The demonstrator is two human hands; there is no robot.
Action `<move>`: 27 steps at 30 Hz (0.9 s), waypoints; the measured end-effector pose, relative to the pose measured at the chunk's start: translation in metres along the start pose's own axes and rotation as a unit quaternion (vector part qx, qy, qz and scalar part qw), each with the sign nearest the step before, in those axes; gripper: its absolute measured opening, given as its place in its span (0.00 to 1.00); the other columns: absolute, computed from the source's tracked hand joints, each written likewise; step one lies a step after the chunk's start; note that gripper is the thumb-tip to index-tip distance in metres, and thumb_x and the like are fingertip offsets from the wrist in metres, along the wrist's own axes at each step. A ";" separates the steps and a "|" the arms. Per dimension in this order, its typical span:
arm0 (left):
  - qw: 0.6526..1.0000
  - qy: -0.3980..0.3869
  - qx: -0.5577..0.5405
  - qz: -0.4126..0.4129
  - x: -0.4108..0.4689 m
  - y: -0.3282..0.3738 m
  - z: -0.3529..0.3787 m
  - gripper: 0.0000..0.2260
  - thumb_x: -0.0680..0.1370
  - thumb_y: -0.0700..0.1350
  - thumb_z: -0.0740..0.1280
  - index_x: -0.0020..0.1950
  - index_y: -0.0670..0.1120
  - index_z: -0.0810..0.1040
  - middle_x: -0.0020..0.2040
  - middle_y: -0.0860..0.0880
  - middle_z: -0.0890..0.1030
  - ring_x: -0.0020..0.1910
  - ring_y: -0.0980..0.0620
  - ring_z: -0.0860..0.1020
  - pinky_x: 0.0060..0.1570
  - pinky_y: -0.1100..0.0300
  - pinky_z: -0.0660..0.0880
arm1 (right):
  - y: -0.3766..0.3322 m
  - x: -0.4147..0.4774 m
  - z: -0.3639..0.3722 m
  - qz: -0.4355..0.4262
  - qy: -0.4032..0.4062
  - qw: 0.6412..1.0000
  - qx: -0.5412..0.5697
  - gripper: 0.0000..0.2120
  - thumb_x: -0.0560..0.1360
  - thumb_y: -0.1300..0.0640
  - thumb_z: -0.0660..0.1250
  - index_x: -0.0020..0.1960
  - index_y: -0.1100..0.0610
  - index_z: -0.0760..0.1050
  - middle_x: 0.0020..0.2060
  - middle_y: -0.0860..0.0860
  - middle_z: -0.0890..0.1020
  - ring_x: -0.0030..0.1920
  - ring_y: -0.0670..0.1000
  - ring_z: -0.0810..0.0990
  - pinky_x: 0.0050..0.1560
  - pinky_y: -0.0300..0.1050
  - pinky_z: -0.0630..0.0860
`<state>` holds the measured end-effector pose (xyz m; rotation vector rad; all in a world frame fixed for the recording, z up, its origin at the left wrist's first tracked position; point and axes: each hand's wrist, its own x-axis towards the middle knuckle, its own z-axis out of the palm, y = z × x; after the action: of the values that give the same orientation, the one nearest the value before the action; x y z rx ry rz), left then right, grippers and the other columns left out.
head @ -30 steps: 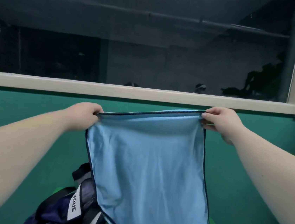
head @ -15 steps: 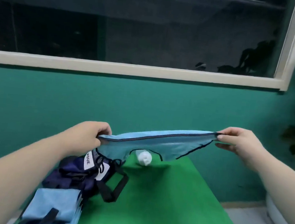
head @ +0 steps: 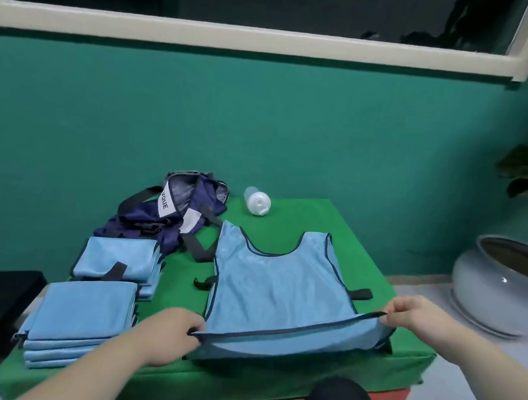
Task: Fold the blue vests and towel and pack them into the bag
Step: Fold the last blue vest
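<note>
Green table (head: 303, 217), fingers (head: 189, 323) tight on vest (head: 278, 293)

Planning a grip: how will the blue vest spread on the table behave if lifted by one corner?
Probably floppy: the vest sags along its hem between the left hand and right hand pinching it. Likely light, since fingertip pinches alone lift that edge. Its side straps would probably dangle.

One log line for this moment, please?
vest: spread on table | left hand: grips hem | right hand: grips hem | bag: far-left
</note>
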<state>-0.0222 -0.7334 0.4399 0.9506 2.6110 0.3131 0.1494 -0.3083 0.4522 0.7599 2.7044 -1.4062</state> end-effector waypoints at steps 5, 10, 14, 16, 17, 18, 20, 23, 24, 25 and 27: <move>0.999 -0.030 0.015 0.031 -0.005 -0.001 -0.002 0.05 0.77 0.44 0.61 0.43 0.49 0.75 0.47 0.54 0.76 0.47 0.53 0.76 0.51 0.58 0.74 | -0.001 -0.005 -0.005 -0.027 -0.033 0.999 0.026 0.09 0.69 0.59 0.75 0.33 0.55 0.77 0.31 0.50 0.76 0.36 0.49 0.72 0.44 0.48 0.64; 0.999 -0.014 -0.032 0.038 -0.007 0.004 -0.013 0.09 0.75 0.40 0.60 0.42 0.53 0.75 0.38 0.55 0.78 0.35 0.57 0.75 0.41 0.60 0.73 | -0.002 0.001 -0.007 -0.015 -0.041 0.993 0.106 0.09 0.72 0.68 0.73 0.38 0.62 0.74 0.32 0.57 0.73 0.34 0.52 0.72 0.39 0.44 0.70; 0.994 0.009 -0.105 0.025 -0.003 0.003 -0.017 0.10 0.76 0.39 0.58 0.41 0.53 0.72 0.32 0.56 0.75 0.30 0.57 0.70 0.35 0.58 0.69 | -0.006 0.002 -0.009 0.004 -0.034 0.992 0.123 0.16 0.60 0.53 0.78 0.40 0.61 0.76 0.33 0.58 0.75 0.35 0.55 0.72 0.37 0.46 0.69; 0.990 0.012 -0.136 0.028 -0.001 0.004 -0.017 0.13 0.76 0.37 0.59 0.38 0.54 0.70 0.30 0.57 0.71 0.30 0.58 0.67 0.33 0.60 0.66 | -0.007 0.003 -0.010 0.006 -0.036 0.991 0.125 0.20 0.56 0.49 0.79 0.40 0.60 0.76 0.32 0.56 0.75 0.33 0.54 0.72 0.33 0.43 0.69; 0.989 0.011 -0.145 0.031 0.000 0.004 -0.018 0.13 0.76 0.37 0.59 0.38 0.53 0.71 0.30 0.57 0.70 0.29 0.58 0.67 0.33 0.61 0.65 | -0.008 0.003 -0.011 0.005 -0.037 0.991 0.128 0.21 0.56 0.50 0.79 0.40 0.60 0.75 0.32 0.56 0.75 0.32 0.53 0.72 0.31 0.41 0.69; 0.988 0.012 -0.148 0.035 0.001 0.005 -0.018 0.12 0.76 0.37 0.60 0.38 0.52 0.71 0.30 0.57 0.71 0.30 0.58 0.67 0.33 0.61 0.65 | -0.008 0.003 -0.012 0.004 -0.038 0.991 0.131 0.19 0.57 0.51 0.80 0.39 0.59 0.75 0.31 0.55 0.75 0.31 0.52 0.72 0.30 0.41 0.68; 0.988 0.018 -0.149 0.044 0.002 0.004 -0.018 0.07 0.77 0.38 0.62 0.42 0.48 0.75 0.32 0.57 0.73 0.30 0.59 0.67 0.35 0.61 0.66 | -0.008 0.001 -0.013 0.006 -0.042 0.990 0.134 0.18 0.60 0.56 0.82 0.40 0.59 0.74 0.32 0.55 0.75 0.30 0.51 0.71 0.31 0.41 0.67; 0.986 0.033 -0.159 0.048 0.002 0.001 -0.020 0.06 0.79 0.46 0.69 0.42 0.49 0.78 0.31 0.56 0.75 0.29 0.60 0.70 0.33 0.63 0.67 | -0.009 -0.004 -0.015 0.009 -0.038 0.990 0.139 0.18 0.61 0.54 0.81 0.41 0.59 0.75 0.33 0.56 0.75 0.31 0.51 0.72 0.32 0.42 0.68; 0.985 0.035 -0.165 0.047 0.001 0.001 -0.021 0.06 0.78 0.48 0.70 0.41 0.50 0.78 0.31 0.56 0.76 0.29 0.60 0.71 0.33 0.64 0.68 | -0.009 -0.006 -0.015 0.010 -0.033 0.990 0.135 0.21 0.59 0.51 0.83 0.40 0.59 0.75 0.33 0.55 0.75 0.32 0.51 0.72 0.32 0.42 0.69; 0.983 0.038 -0.176 0.044 0.000 0.000 -0.021 0.07 0.77 0.49 0.72 0.41 0.51 0.78 0.31 0.55 0.77 0.29 0.60 0.72 0.33 0.64 0.69 | -0.009 -0.008 -0.015 0.010 -0.030 0.991 0.130 0.25 0.56 0.47 0.85 0.40 0.59 0.75 0.33 0.55 0.76 0.32 0.51 0.73 0.32 0.42 0.69; 0.976 0.040 -0.213 0.038 -0.004 -0.004 -0.022 0.08 0.74 0.51 0.75 0.40 0.51 0.78 0.31 0.54 0.78 0.30 0.59 0.75 0.36 0.63 0.71 | -0.007 -0.012 -0.015 0.009 -0.025 0.992 0.122 0.34 0.46 0.39 0.85 0.40 0.59 0.76 0.33 0.55 0.76 0.33 0.51 0.72 0.33 0.42 0.69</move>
<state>-0.0299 -0.7408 0.4601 0.8968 2.4291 0.9032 0.1605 -0.3051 0.4698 0.7433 2.5120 -1.7475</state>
